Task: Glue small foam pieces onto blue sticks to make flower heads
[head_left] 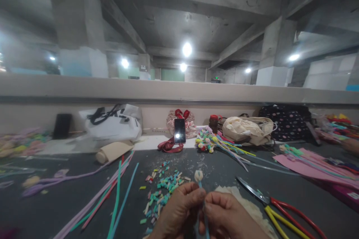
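Observation:
Close in front of me, a thin light blue stem (207,227) stands roughly upright between my two hands. At its top sits a small round cream bud (199,175). My left hand (181,209) pinches the stem just below the bud, between thumb and index finger. From the other side, the fingertips of my right hand (226,214) press together on the same stem, a little lower. Left of my hands lie many small cut bits (165,190) in green, pink and cream. Cream tissue-like material (251,209) is partly hidden beneath my right hand.
Scissors (262,196) with red and yellow handles lie open at right. Long coloured stems (97,194) stretch across the left. Behind are a phone (180,131), a bunch of finished stems (206,140), a cream bag (248,130) and a white bag (112,125). Another person's hand (352,145) shows far right.

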Action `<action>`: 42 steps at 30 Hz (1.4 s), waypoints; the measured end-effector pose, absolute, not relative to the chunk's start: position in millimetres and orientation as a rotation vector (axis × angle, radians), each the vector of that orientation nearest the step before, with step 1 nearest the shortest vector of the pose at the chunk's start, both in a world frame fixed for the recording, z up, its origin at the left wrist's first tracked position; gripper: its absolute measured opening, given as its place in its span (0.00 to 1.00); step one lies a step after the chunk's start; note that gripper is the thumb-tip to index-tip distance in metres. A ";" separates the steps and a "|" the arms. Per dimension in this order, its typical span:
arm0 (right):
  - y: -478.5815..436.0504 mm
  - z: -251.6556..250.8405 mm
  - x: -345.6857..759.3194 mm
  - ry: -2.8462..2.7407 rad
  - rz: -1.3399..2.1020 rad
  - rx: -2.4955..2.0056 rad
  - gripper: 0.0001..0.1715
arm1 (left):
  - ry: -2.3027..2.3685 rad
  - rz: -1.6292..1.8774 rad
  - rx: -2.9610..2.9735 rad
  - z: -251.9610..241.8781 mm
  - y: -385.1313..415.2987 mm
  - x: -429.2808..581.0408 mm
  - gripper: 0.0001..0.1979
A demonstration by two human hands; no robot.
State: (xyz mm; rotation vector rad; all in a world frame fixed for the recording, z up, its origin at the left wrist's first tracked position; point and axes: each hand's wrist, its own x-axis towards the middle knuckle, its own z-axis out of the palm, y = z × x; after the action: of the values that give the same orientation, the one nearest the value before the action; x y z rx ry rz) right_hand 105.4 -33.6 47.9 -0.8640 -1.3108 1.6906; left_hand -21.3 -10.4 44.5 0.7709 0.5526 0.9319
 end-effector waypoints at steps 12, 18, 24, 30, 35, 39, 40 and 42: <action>-34.7 46.5 108.5 -1.387 1.565 -0.978 0.18 | 0.683 0.924 0.952 45.7 -6.8 -22.6 0.16; -46.6 60.1 152.2 -1.519 1.155 -1.194 0.10 | 0.801 0.941 1.049 61.3 -14.1 -25.2 0.11; -76.7 45.7 191.2 -2.048 0.590 -1.565 0.09 | 0.873 0.904 0.998 54.7 -16.1 -17.0 0.11; -90.8 36.0 185.3 -2.376 0.294 -1.723 0.21 | 0.916 0.737 1.030 39.0 -17.8 -2.0 0.11; -88.4 34.7 182.4 -2.323 0.301 -1.770 0.13 | 1.043 0.722 1.086 29.6 -15.4 3.8 0.08; -87.0 36.8 185.5 -2.260 0.383 -1.624 0.08 | 1.039 0.691 1.118 22.4 -12.1 6.4 0.08; -86.6 38.1 187.5 -2.228 0.444 -1.581 0.07 | 1.032 0.692 1.123 21.2 -11.7 7.2 0.08; -85.4 40.0 193.8 -2.129 0.597 -1.520 0.06 | 1.021 0.692 1.131 19.8 -11.2 8.7 0.08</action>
State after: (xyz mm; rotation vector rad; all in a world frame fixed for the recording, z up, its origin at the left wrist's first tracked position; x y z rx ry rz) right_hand 193.8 -85.4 40.0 -1.5205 -2.1292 0.5966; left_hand 8.7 -11.2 19.8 1.1312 1.0213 0.6923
